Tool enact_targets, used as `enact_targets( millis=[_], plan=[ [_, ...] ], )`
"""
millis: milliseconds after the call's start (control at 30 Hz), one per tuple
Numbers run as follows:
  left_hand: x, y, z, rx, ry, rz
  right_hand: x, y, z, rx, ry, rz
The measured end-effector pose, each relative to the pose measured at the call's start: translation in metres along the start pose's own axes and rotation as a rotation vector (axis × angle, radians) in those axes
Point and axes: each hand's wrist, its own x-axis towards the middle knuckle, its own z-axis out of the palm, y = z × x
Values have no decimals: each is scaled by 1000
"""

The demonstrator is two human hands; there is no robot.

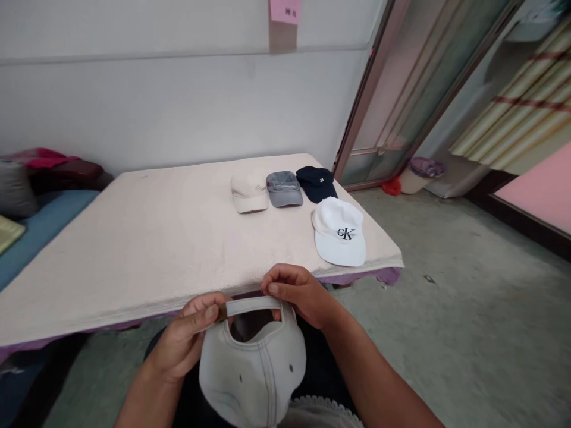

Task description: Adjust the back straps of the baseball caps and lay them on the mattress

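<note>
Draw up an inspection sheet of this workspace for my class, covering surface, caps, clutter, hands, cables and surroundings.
Surface: cream cover, purple cloth below its near edge.
Caps: beige cap, grey cap and navy cap in a row, left to right; white cap nearer; held cap off the cover.
Clutter: red bag beside the bin; grey cushion at far left.
Hands: left hand grips the held cap's strap; right hand at its other end, grip unclear.
Cables: nothing seen.
Surroundings: pink note on the wall, curtain at right.

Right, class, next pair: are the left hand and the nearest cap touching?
Touching. The head view shows the left hand holding the nearest cap, its thumb lying over the strap's brown end.
</note>
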Motion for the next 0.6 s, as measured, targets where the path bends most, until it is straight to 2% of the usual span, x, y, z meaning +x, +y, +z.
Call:
enact_targets(
  millis=[133,300,367,500,600],
  plan=[
    [2,2,-5,-112,43,43,-4,1,-8,-104,-1,3],
    [8,2,-6,-189,107,26,-10,14,-19,-79,-131,96],
    [11,0,-6,-211,178,28,-10,20,-22,1,-90,96],
    [20,-6,-10,-214,349,48,-6,22,-24,197,76,77],
    [27,-14,-20,-184,265,-7,-2,15,-25,286,164,61]
  ],
)
